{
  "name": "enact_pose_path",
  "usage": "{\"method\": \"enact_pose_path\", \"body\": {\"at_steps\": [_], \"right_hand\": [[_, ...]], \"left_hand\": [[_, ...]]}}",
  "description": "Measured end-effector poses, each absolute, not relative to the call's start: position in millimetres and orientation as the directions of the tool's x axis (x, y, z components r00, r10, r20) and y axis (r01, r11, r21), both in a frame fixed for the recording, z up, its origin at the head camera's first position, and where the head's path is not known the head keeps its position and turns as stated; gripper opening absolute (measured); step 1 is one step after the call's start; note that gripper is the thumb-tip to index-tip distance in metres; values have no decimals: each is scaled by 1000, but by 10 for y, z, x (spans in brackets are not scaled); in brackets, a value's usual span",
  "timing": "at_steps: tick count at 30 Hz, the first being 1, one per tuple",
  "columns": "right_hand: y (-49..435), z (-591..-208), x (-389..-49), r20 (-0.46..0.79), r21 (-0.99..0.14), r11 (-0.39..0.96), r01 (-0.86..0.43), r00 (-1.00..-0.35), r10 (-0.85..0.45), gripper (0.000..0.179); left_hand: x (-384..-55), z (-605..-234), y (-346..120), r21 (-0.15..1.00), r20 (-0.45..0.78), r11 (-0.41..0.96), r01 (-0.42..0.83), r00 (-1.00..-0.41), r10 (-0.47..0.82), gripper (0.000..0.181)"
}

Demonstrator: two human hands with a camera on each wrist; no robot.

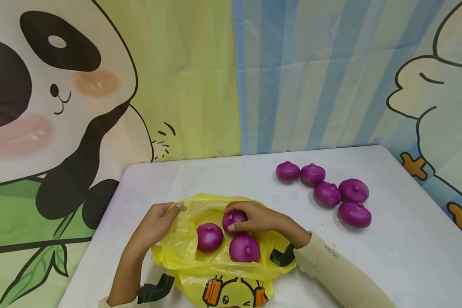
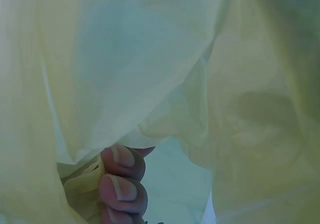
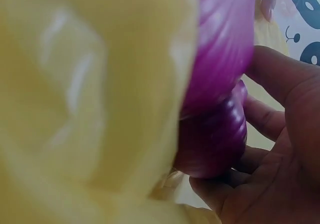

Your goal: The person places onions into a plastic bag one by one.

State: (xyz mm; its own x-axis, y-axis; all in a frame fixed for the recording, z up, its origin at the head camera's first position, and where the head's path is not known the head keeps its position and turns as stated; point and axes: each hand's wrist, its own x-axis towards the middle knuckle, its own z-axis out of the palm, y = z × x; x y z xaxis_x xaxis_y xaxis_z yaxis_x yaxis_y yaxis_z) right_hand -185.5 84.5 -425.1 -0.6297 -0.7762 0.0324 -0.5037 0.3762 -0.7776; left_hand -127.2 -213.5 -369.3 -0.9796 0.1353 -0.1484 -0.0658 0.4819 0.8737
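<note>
A yellow plastic bag [image 1: 178, 246] lies with its mouth spread in the middle of the table, a cartoon face printed on its front. My left hand [image 1: 161, 220] pinches the bag's left rim; in the left wrist view its fingertips [image 2: 122, 189] curl around the thin film. Inside the mouth, my right hand [image 1: 259, 217] grips a purple onion [image 1: 235, 217] from above, thumb on the near side. Two more onions sit beside it in the bag, one at left [image 1: 209, 238] and one in front [image 1: 244, 249]. In the right wrist view, bag film hides part of the gripped onion [image 3: 212, 139].
Several purple onions [image 1: 327, 193] lie grouped on the white table [image 1: 400, 239] at the back right. A panda-print curtain [image 1: 200, 85] hangs behind the table. Black wrist devices [image 1: 155, 290] show at both forearms, the right one against the bag.
</note>
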Motion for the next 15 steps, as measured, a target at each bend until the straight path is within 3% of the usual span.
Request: {"method": "enact_pose_path", "body": {"at_steps": [15], "right_hand": [[840,-4268,-1822,28,-756,390,-526,-620,-784,37]], "left_hand": [[-1262,-3688,-2138,893,-146,445,-64,-977,153,40]]}}
